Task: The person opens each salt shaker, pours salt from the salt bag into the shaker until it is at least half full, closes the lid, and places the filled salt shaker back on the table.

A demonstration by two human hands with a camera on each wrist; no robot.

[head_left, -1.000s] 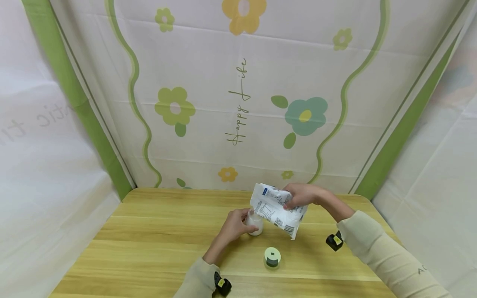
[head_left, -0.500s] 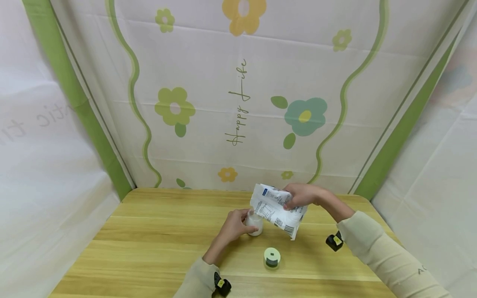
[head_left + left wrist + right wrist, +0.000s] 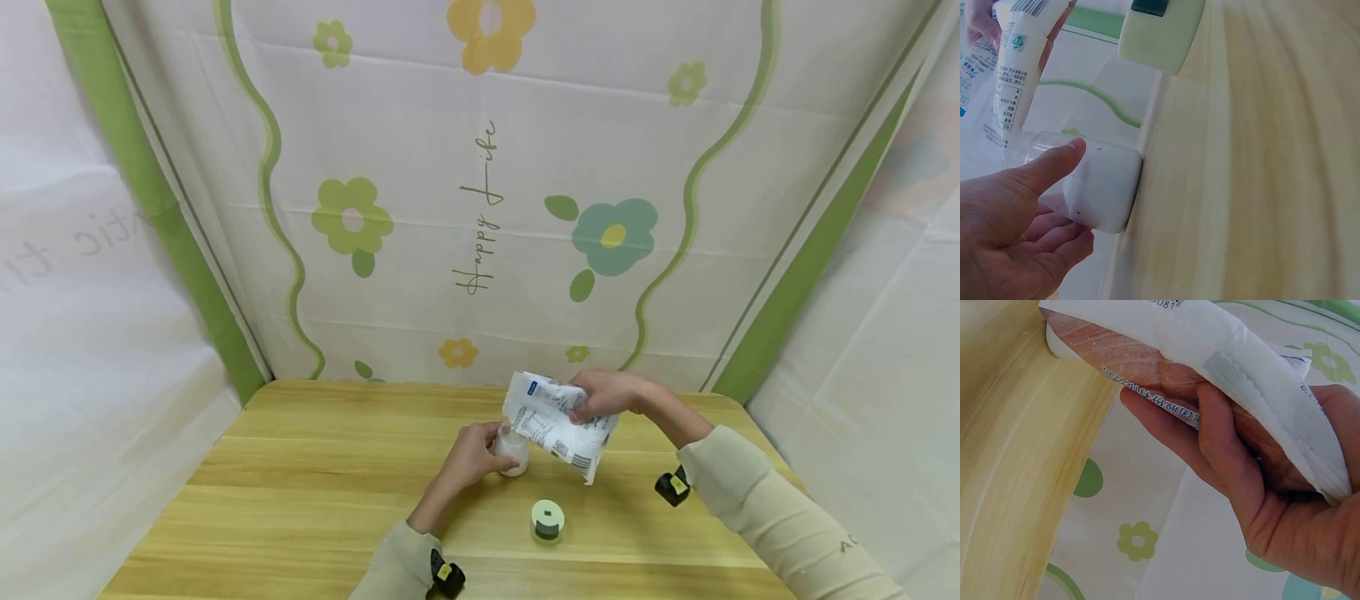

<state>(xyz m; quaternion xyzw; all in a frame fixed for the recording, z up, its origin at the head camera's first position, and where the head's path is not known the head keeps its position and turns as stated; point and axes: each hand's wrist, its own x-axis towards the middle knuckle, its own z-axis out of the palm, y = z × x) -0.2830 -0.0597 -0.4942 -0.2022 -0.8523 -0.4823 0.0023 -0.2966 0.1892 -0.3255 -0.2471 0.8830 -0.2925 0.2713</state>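
My left hand [image 3: 472,454] grips a small clear jar [image 3: 513,458], its thumb along the near side. In the left wrist view the jar [image 3: 1107,187] stands on the table with white contents filling its lower part. Above it, my right hand [image 3: 611,393] holds a white printed plastic bag [image 3: 551,423], tilted so one corner meets the jar's mouth. The right wrist view shows the bag [image 3: 1235,356] from its other side, with a pinkish printed face and fingers pressed along it. The mouth of the jar is partly hidden by the bag.
A pale green lid [image 3: 547,512] with a dark green flap lies on the wooden table [image 3: 315,483], just in front of the jar. White curtains [image 3: 420,133] printed with flowers enclose the table at the back and both sides.
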